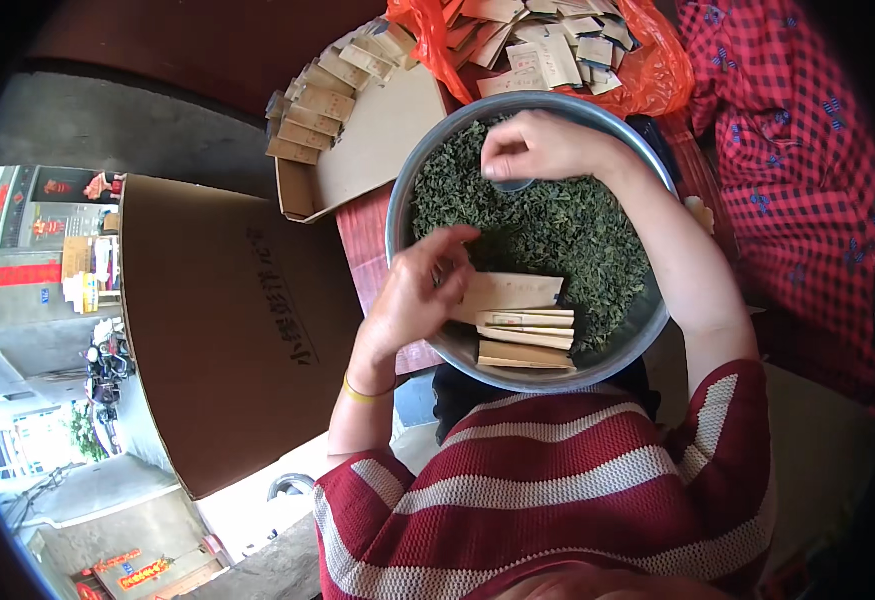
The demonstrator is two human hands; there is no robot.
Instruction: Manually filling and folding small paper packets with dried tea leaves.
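Note:
My right hand (542,148) is over the far half of a round metal basin (662,330), its fingers closed on a small rounded scoop or cup (514,185), mostly hidden beneath the hand. Dark green dried leaves, like loose tea (595,232), fill much of the basin. At the basin's near left rim, my left hand (424,289) is slightly blurred, with a gap between thumb and index finger. Beside its thumb lies a flat tan paper packet (520,291), its left end hidden by the hand. Several more paper packets (527,330) are stacked below it inside the basin.
Left of the basin, a shallow cardboard tray (385,135) holds a row of filled-looking packets (317,116). Beyond the basin, an orange plastic bag (659,79) holds many loose packets (546,64). A large cardboard box (235,337) stands at left; red checked cloth (790,172) hangs at right.

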